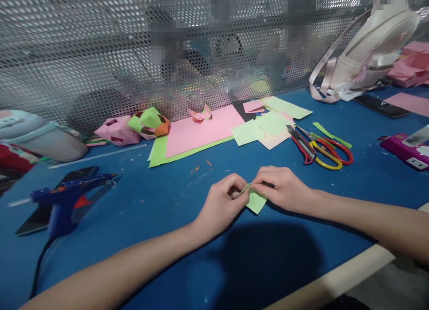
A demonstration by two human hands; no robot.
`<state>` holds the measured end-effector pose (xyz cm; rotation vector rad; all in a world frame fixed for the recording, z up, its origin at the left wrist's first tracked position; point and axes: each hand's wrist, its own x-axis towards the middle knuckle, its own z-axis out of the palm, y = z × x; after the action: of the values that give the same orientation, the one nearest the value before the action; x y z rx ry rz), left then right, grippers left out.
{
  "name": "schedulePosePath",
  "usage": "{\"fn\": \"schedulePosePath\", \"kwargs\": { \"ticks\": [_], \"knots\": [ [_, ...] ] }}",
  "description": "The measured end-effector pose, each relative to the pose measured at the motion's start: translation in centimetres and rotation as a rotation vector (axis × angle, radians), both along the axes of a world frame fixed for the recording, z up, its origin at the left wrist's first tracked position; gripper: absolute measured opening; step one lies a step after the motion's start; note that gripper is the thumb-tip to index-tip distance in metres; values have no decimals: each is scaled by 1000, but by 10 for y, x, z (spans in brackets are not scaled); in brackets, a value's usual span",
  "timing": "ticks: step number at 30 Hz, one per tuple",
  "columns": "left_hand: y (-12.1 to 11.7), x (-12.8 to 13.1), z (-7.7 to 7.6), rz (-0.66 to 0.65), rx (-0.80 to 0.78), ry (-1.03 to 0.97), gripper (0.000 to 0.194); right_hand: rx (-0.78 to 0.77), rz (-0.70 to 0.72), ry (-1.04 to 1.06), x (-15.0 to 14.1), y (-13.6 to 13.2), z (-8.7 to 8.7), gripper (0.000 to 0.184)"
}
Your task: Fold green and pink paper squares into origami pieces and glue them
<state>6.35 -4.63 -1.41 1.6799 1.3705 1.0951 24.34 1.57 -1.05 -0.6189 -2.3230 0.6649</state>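
Note:
Between my two hands is a small piece of light green paper [256, 203] with creases on its face, one corner pointing toward me. My left hand [225, 199] pinches its left side between thumb and fingers. On the opposite side my right hand [283, 186] grips the upper right edge, fingers closed. Part of the paper is hidden behind the fingers. Beyond the right hand lie a box cutter [303, 144] and scissors [326, 154] with red and yellow handles. Light green and pink paper squares [248, 130] are spread behind them.
A blue glue gun [63, 198] lies at left over a dark flat object, its cord running toward me. Folded paper shapes [149, 122], pink sheets [201, 131] and a tumbler [43, 133] line the back. At right are a backpack [372, 55], a phone [380, 105] and a purple device [405, 150].

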Motion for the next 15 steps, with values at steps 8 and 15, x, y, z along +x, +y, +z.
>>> {"fn": "schedulePosePath", "kwargs": {
  "ticks": [8, 15],
  "knots": [
    [3, -1, 1, 107, 2, -60, 20, -2, -17, 33, 1, 2, -2, 14],
    [4, 0, 5, 102, -30, -40, 11, 28, -50, -24, 1, 3, -6, 18]
  ]
}}
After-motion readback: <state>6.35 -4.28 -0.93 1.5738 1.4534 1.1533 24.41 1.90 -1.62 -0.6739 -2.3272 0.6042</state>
